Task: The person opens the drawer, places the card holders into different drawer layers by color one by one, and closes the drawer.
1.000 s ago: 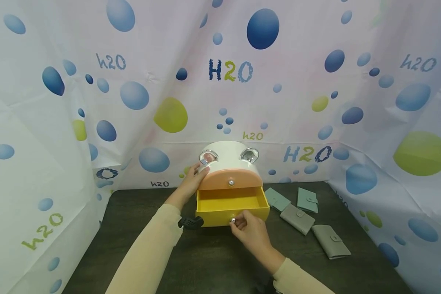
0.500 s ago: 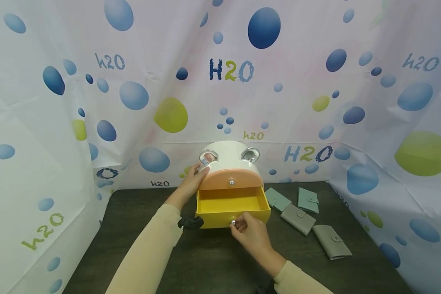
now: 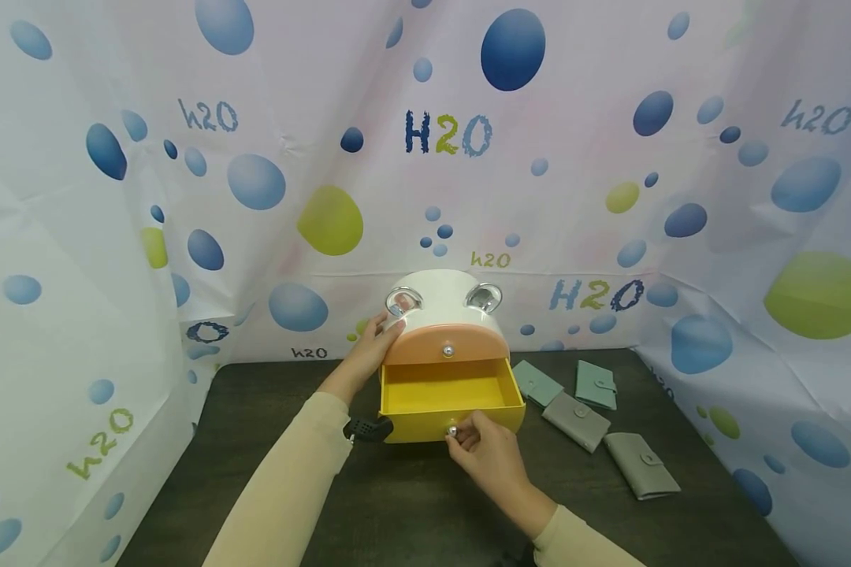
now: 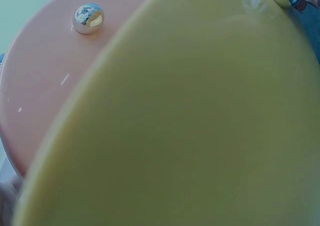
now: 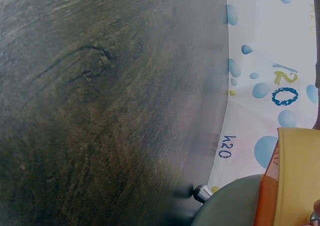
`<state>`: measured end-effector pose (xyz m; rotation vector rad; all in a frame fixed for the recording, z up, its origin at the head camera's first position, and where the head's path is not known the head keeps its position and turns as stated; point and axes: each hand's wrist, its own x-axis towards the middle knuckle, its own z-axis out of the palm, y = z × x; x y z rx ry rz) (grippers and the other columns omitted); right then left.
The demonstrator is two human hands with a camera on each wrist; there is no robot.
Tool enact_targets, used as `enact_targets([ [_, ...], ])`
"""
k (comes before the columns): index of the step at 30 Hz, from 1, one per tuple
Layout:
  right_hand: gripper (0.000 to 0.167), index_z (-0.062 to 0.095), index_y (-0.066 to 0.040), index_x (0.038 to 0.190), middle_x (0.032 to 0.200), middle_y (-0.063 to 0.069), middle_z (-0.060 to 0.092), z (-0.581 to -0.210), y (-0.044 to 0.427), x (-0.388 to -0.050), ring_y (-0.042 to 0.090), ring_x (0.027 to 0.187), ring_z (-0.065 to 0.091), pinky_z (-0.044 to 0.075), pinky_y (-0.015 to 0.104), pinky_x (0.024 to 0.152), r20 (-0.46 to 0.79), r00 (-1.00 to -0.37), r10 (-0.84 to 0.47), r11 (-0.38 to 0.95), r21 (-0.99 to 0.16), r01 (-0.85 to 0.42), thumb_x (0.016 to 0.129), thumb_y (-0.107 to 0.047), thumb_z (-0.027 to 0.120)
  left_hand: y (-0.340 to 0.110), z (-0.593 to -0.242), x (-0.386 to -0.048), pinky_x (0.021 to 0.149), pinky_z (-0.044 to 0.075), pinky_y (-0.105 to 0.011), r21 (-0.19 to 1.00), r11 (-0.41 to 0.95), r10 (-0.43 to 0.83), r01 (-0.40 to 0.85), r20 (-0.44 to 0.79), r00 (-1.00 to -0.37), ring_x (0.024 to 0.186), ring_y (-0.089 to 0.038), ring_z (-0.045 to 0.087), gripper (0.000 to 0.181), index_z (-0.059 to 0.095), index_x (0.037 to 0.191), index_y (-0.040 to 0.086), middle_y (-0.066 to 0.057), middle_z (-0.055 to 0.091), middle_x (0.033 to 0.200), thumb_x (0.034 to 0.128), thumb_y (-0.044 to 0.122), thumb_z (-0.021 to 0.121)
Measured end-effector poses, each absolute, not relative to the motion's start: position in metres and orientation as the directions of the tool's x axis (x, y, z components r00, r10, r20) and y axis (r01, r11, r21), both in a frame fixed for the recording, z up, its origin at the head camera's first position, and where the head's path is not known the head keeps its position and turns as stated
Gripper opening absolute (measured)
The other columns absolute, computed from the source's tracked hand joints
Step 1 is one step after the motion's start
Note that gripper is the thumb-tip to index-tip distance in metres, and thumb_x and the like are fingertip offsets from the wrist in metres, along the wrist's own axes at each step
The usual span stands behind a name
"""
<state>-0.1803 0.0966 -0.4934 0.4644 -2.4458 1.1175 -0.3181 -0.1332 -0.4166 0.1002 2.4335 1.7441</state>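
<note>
A small two-drawer storage box (image 3: 441, 294) with a white rounded top and two shiny round eye shapes stands at the back of the table. Its upper drawer front (image 3: 414, 346) is orange with a silver knob, and is pushed in. The yellow lower drawer (image 3: 413, 426) sticks out, and its visible inside holds nothing. With thumb and fingers, my right hand (image 3: 495, 463) pinches the drawer knob (image 3: 452, 431). My left hand (image 3: 364, 358) rests against the box's left side, fingers extended. The yellow front (image 4: 175, 116) fills most of the left wrist view.
To the right of the box lie two green wallets (image 3: 536, 383) (image 3: 596, 384) and two grey wallets (image 3: 577, 420) (image 3: 641, 465) on the dark table (image 3: 269, 386). A white patterned curtain (image 3: 369, 94) hangs behind and along both sides.
The yellow drawer has come slightly farther out, drawn toward me by my right hand on its knob. My left hand stays at the box's side.
</note>
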Motion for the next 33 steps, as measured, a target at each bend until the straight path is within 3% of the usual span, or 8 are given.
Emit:
enact_targets([
  [33, 0.022, 0.061, -0.018, 0.091, 0.081, -0.009, 0.066, -0.4885, 0.1020, -0.1801, -0.001, 0.069, 0.062, 0.054, 0.017, 0.060, 0.439, -0.880, -0.179, 0.617, -0.647, -0.448, 0.085, -0.015, 0.082, -0.1333, -0.4175, -0.3188, 0.118, 0.020, -0.058, 0.950, 0.308, 0.123, -0.051, -0.093, -0.988, 0.150, -0.038, 0.017, 0.090, 0.017, 0.161, 0.018, -0.019, 0.016, 0.165, 0.0938, 0.067, 0.051],
])
